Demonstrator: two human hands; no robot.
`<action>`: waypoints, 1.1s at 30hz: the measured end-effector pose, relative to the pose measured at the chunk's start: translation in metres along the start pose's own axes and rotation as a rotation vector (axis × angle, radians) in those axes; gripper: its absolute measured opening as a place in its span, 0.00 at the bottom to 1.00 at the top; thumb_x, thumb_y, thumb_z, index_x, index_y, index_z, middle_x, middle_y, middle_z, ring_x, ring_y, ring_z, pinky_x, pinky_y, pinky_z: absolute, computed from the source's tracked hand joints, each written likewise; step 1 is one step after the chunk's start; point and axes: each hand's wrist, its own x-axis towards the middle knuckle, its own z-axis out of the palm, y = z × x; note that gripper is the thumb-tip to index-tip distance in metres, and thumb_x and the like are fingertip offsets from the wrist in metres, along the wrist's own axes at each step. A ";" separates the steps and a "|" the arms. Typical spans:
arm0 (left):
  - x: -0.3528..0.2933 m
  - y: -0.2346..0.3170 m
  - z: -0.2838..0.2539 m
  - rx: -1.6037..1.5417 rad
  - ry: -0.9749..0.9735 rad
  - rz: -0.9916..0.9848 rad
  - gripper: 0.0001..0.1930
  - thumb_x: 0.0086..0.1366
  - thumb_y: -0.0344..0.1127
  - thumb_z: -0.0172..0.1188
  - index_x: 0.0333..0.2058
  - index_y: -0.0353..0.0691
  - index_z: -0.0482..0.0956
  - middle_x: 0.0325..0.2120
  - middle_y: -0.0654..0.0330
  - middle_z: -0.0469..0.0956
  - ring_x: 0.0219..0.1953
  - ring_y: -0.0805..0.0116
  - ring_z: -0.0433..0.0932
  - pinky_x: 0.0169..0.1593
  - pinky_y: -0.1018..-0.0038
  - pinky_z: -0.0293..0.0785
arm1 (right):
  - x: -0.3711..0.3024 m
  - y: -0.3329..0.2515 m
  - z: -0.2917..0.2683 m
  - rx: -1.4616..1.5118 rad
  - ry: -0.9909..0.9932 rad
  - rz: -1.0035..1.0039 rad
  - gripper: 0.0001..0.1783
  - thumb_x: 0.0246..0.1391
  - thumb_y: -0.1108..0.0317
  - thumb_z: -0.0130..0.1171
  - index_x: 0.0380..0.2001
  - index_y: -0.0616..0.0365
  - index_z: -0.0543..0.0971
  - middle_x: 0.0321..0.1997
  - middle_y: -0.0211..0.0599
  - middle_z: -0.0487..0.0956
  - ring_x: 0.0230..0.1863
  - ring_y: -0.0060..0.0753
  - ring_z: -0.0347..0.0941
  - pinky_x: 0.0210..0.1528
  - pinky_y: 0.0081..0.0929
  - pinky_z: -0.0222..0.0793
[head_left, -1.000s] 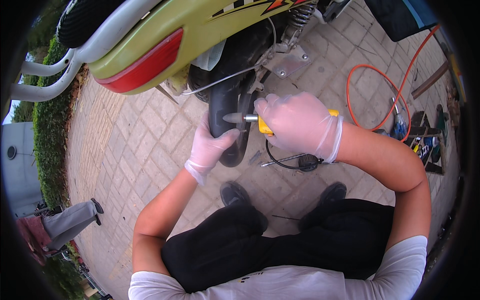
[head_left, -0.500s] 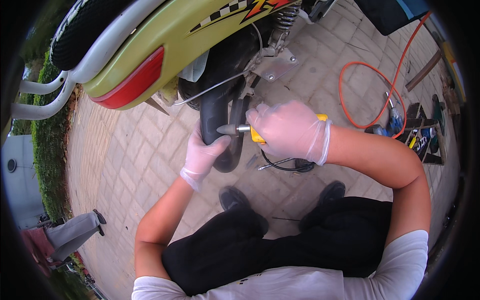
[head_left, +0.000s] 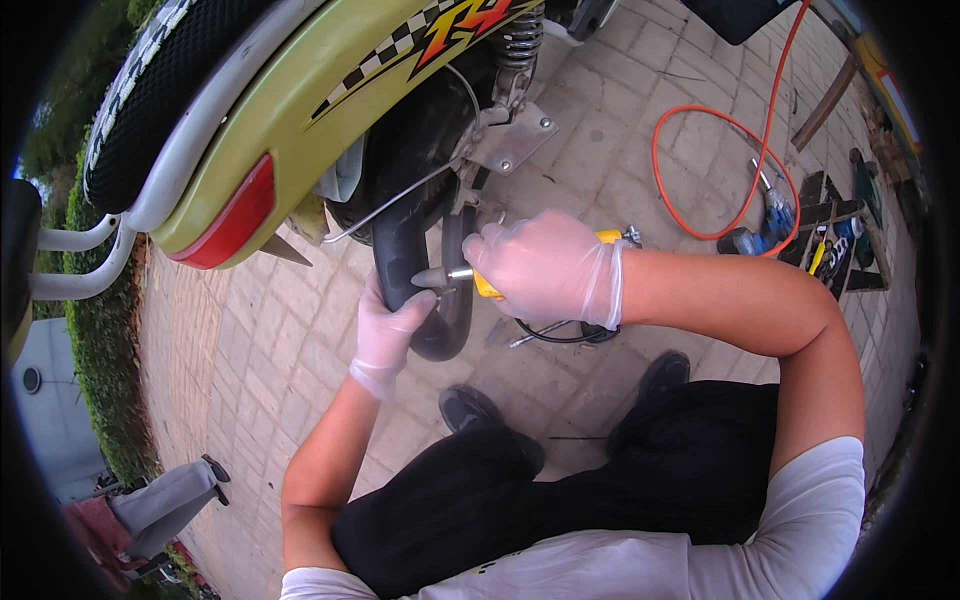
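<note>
A black inner tube (head_left: pixel 402 240) hangs in a loop below the rear wheel of a yellow-green motorbike (head_left: pixel 290 130). Its near side is gripped by my gloved left hand (head_left: pixel 382 335), with the thumb lying across the rubber. My gloved right hand (head_left: pixel 550 268) is closed round a yellow power grinder (head_left: pixel 487 286). The grinder's grey cone-shaped bit (head_left: pixel 430 277) points left and lies against or just over the tube, close to my left thumb; I cannot tell whether it touches.
An orange hose (head_left: pixel 657 150) curls over the paving at right, beside an open tool tray (head_left: pixel 845 240) with hand tools. A black cable (head_left: pixel 560 338) and metal rod (head_left: pixel 535 334) lie below my right hand. At far left, a person in grey trousers (head_left: pixel 170 500) stands near a hedge.
The view has shifted, so the motorbike, tube and both hands appear farther left. Both grips stay the same, and the bit remains at the tube.
</note>
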 end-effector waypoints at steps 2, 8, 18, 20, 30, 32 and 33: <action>0.000 0.001 0.001 -0.016 0.002 0.001 0.26 0.55 0.27 0.67 0.53 0.35 0.69 0.39 0.60 0.78 0.37 0.74 0.78 0.44 0.76 0.77 | 0.000 0.000 0.000 0.005 -0.006 0.010 0.17 0.43 0.65 0.65 0.35 0.61 0.73 0.31 0.43 0.78 0.29 0.46 0.80 0.27 0.38 0.75; 0.000 0.001 0.001 -0.022 -0.004 0.008 0.26 0.55 0.28 0.68 0.52 0.35 0.69 0.38 0.59 0.78 0.36 0.73 0.79 0.44 0.76 0.77 | 0.001 -0.001 -0.003 0.049 -0.100 0.018 0.11 0.46 0.70 0.59 0.35 0.62 0.75 0.32 0.46 0.80 0.31 0.47 0.81 0.31 0.40 0.75; 0.001 0.000 -0.003 0.001 -0.039 0.013 0.24 0.56 0.33 0.68 0.49 0.36 0.71 0.38 0.58 0.78 0.38 0.69 0.80 0.44 0.71 0.81 | 0.001 -0.001 -0.002 0.043 0.009 0.037 0.11 0.46 0.70 0.60 0.35 0.61 0.76 0.31 0.45 0.80 0.31 0.46 0.81 0.31 0.39 0.76; 0.001 0.001 -0.003 0.001 -0.032 -0.004 0.24 0.55 0.33 0.68 0.49 0.36 0.71 0.38 0.58 0.78 0.37 0.69 0.80 0.44 0.71 0.81 | 0.001 -0.001 0.000 0.064 -0.051 0.018 0.11 0.45 0.70 0.60 0.34 0.61 0.76 0.31 0.45 0.79 0.31 0.46 0.81 0.30 0.39 0.75; 0.000 -0.001 -0.002 -0.015 -0.039 0.019 0.24 0.56 0.33 0.69 0.49 0.36 0.72 0.38 0.58 0.79 0.37 0.69 0.81 0.43 0.72 0.81 | -0.002 0.000 0.004 0.003 0.003 -0.005 0.18 0.44 0.63 0.64 0.36 0.61 0.73 0.30 0.42 0.77 0.29 0.45 0.80 0.27 0.38 0.75; 0.000 -0.001 -0.002 -0.027 -0.030 0.015 0.24 0.56 0.33 0.69 0.49 0.36 0.72 0.39 0.58 0.79 0.37 0.68 0.81 0.43 0.71 0.81 | -0.002 0.000 0.005 -0.004 0.036 -0.002 0.18 0.44 0.63 0.65 0.36 0.61 0.73 0.30 0.42 0.77 0.29 0.45 0.80 0.27 0.38 0.75; 0.000 -0.001 -0.002 -0.017 -0.031 0.022 0.24 0.55 0.33 0.69 0.49 0.36 0.72 0.39 0.58 0.79 0.37 0.68 0.81 0.43 0.71 0.81 | -0.002 -0.001 0.005 0.013 0.004 -0.004 0.18 0.44 0.64 0.65 0.36 0.61 0.73 0.30 0.42 0.77 0.29 0.45 0.80 0.27 0.38 0.75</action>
